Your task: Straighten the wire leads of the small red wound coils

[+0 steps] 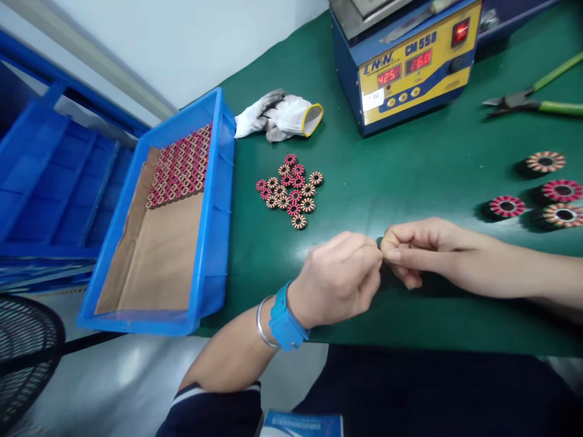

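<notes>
My left hand [339,276], with a blue band [285,318] and a silver bracelet [263,321] at the wrist, is closed with its knuckles up. Its fingertips meet those of my right hand [416,252], whose thumb and forefinger are pinched together. Whatever is between the fingers is hidden or too small to name. Beyond my left hand lies a loose group of small wound ring coils [295,195], some red and some copper. On the far right stand several more coils; a red one [507,207] is closest to my right hand.
A blue bin [230,182] on the left holds rows of coils [182,167] on cardboard. White gloves [285,116] lie beside it. At the back is a blue and yellow heating unit [414,67] with lit displays. Green-handled cutters [523,100] rest at the right. A black fan [27,340] stands lower left.
</notes>
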### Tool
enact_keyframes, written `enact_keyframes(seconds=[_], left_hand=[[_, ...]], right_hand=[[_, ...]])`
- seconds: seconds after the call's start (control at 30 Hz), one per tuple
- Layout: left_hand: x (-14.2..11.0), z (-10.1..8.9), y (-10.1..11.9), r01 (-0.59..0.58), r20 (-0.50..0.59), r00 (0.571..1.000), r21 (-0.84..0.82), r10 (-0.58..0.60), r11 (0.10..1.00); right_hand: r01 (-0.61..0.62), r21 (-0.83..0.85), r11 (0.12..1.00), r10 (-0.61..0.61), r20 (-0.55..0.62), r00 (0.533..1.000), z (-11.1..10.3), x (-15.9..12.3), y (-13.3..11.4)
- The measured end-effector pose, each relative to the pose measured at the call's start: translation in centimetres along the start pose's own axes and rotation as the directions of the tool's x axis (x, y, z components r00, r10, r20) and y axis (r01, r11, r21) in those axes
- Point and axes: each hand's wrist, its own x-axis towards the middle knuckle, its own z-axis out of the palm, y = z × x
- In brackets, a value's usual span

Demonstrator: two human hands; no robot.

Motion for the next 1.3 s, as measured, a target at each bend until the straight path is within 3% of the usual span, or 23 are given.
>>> enact_keyframes(seconds=[0.07, 0.1, 0.17, 0.2, 0.23, 0.3, 0.37, 0.4, 0.47, 0.5, 0.57, 0.63, 0.7, 0.73, 0.77, 0.83, 0.87, 0.93, 0.97, 1.03, 1.13, 1.17, 1.3], left_hand=[[0.2, -0.3, 0.0, 0.202, 0.055, 0.979, -0.195, -0.195, 0.960], [0.4, -0.5, -0.1, 0.354, 0.139, 0.935, -0.323, -0.326, 0.877], [0.9, -0.8, -0.3, 0.607, 0.362, 0.794, -0.483, -0.487, 0.631], [1.1, -0.9, -0.4, 0.672, 0.440, 0.740, -0.512, -0.509, 0.534], [1.2, -0.9, -0.4, 0.704, 0.482, 0.709, -0.518, -0.514, 0.486], [1.0, -0.7, -0.1, 0.665, 0.426, 0.747, -0.478, -0.510, 0.574], [0.5, -0.3, 0.3, 0.454, 0.219, 0.889, -0.315, -0.402, 0.833], [0.2, -0.1, 0.5, 0.266, 0.112, 0.962, -0.190, -0.248, 0.945], [-0.1, 0.2, 0.7, 0.032, 0.014, 0.999, -0.015, -0.032, 0.999], [-0.2, 0.3, 0.6, 0.042, -0.010, 0.999, -0.009, -0.042, 0.999], [0.0, 0.2, 0.3, 0.303, 0.052, 0.953, -0.187, -0.299, 0.935], [0.4, 0.1, -0.1, 0.582, 0.281, 0.813, -0.420, -0.511, 0.696], [0.6, -0.1, -0.4, 0.686, 0.438, 0.726, -0.513, -0.530, 0.516], [0.6, -0.1, -0.5, 0.674, 0.432, 0.738, -0.512, -0.519, 0.532], [0.5, -0.1, -0.4, 0.612, 0.364, 0.791, -0.484, -0.492, 0.626], [0.3, 0.0, -0.3, 0.327, 0.140, 0.944, -0.306, -0.297, 0.894], [0.1, 0.1, -0.1, 0.143, 0.038, 0.990, -0.174, -0.138, 0.974], [0.0, 0.1, 0.1, -0.083, -0.062, 0.995, 0.008, 0.084, 0.996], [0.0, 0.1, 0.2, -0.065, -0.067, 0.996, 0.011, 0.066, 0.998], [0.2, 0.1, 0.3, 0.184, 0.011, 0.983, -0.143, -0.184, 0.972], [0.7, -0.2, 0.4, 0.554, 0.264, 0.833, -0.391, -0.487, 0.735], [0.8, -0.3, 0.5, 0.592, 0.302, 0.805, -0.430, -0.510, 0.681], [1.5, -0.6, 0.4, 0.580, 0.231, 0.808, -0.466, -0.541, 0.668]], right_hand=[[0.222, -0.254, 0.941, -0.247, -0.069, 0.967, -0.3, -0.1, 0.2], [0.346, -0.446, 0.825, -0.418, -0.071, 0.906, -0.4, -0.1, 0.4], [0.475, -0.730, 0.492, -0.651, 0.054, 0.757, -0.7, -0.2, 0.7], [0.489, -0.789, 0.372, -0.686, 0.120, 0.717, -0.7, -0.2, 0.8], [0.493, -0.803, 0.336, -0.686, 0.150, 0.712, -0.6, -0.2, 0.8], [0.456, -0.699, 0.551, -0.597, 0.052, 0.801, -0.2, -0.1, 0.5], [0.307, -0.404, 0.862, -0.376, -0.104, 0.921, 0.4, 0.1, 0.0], [0.261, -0.323, 0.909, -0.312, -0.113, 0.943, 0.7, 0.2, -0.3], [0.253, -0.304, 0.918, -0.293, -0.094, 0.951, 1.1, 0.3, -0.5], [0.261, -0.337, 0.905, -0.308, -0.095, 0.947, 1.1, 0.4, -0.4], [0.303, -0.497, 0.813, -0.424, -0.150, 0.893, 0.9, 0.3, -0.1], [0.383, -0.709, 0.592, -0.591, -0.059, 0.805, 0.6, 0.1, 0.3], [0.414, -0.781, 0.468, -0.635, 0.029, 0.772, 0.6, -0.1, 0.5], [0.407, -0.765, 0.499, -0.616, 0.017, 0.787, 0.6, -0.1, 0.5], [0.384, -0.713, 0.587, -0.572, -0.030, 0.820, 0.8, -0.1, 0.5], [0.322, -0.538, 0.779, -0.446, -0.114, 0.888, 1.2, 0.1, 0.3], [0.293, -0.443, 0.847, -0.384, -0.132, 0.914, 1.3, 0.2, 0.2], [0.260, -0.334, 0.906, -0.318, -0.131, 0.939, 1.4, 0.4, 0.0], [0.269, -0.355, 0.895, -0.333, -0.131, 0.934, 1.3, 0.4, 0.0], [0.289, -0.419, 0.861, -0.380, -0.151, 0.913, 1.1, 0.4, 0.0], [0.355, -0.511, 0.783, -0.482, -0.137, 0.865, 0.8, 0.2, -0.1], [0.372, -0.513, 0.773, -0.503, -0.139, 0.853, 0.7, 0.0, -0.1], [0.342, -0.414, 0.844, -0.483, -0.306, 0.821, -0.4, -0.5, -0.3]])
